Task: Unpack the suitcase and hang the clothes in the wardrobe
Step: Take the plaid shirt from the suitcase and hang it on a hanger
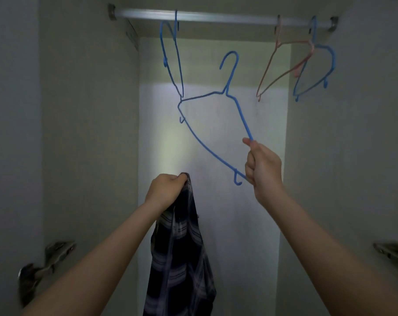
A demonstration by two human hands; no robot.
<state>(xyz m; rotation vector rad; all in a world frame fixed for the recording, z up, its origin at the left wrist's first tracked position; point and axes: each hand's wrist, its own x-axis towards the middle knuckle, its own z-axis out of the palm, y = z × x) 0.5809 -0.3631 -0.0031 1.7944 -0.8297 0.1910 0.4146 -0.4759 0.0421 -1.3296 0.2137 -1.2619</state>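
My right hand (pixel 263 166) grips one end of a blue wire hanger (pixel 241 115), held tilted in the air below the wardrobe's metal rail (pixel 216 18); its hook is off the rail. The hanger's far corner touches the bottom of another blue hanger (pixel 170 58) that hangs on the rail at the left. My left hand (pixel 166 188) is closed on the top of a dark plaid shirt (pixel 182 258), which hangs straight down in the middle of the wardrobe opening.
A pink hanger (pixel 282 67) and a third blue hanger (pixel 316 69) hang at the rail's right end. Pale wardrobe side walls (pixel 91 133) stand left and right, with metal door hinges (pixel 54 254) low on each side.
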